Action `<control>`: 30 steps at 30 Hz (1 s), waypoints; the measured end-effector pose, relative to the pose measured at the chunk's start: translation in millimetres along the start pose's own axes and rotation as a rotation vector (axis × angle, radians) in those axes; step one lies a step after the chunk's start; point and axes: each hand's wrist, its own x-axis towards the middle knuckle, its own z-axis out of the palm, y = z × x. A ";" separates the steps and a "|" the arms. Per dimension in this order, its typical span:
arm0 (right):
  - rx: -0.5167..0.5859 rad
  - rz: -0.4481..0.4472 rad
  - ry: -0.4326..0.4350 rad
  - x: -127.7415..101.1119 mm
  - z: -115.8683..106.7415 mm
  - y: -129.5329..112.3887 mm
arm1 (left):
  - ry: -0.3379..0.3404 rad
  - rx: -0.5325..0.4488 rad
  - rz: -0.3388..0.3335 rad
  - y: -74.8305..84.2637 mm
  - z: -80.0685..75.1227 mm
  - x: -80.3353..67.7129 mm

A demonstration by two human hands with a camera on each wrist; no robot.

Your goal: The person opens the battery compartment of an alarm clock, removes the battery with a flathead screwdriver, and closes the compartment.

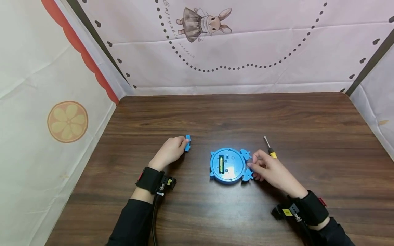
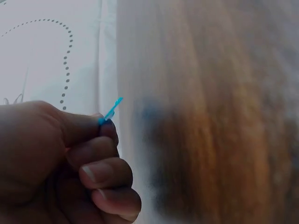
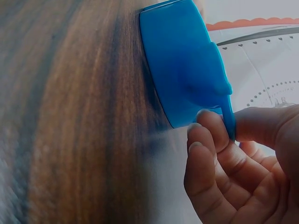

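Note:
A round blue plastic device (image 1: 230, 174) lies on the table, its back facing up. A battery (image 1: 221, 164) sits in the uncovered slot of that back. With thumb and fingers, my right hand (image 1: 271, 171) pinches one of the flat lugs sticking out on the device's right side; the right wrist view shows the lug (image 3: 227, 119) between thumb and index finger. To the left of the device, apart from it, my left hand (image 1: 170, 150) pinches a small flat blue battery cover (image 1: 187, 143). In the left wrist view the cover (image 2: 112, 110) appears edge-on.
A screwdriver (image 1: 271, 148) with a yellow and black handle lies just beyond my right hand. The brown wooden table (image 1: 215, 116) ends at a printed cloth (image 1: 261, 44) behind, with more cloth on both sides. A black cable (image 1: 154, 218) runs from the left wrist camera.

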 end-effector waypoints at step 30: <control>-0.043 -0.026 0.023 -2.1 -1.8 -1.9 | -0.020 0.177 -0.058 5.5 0.3 10.4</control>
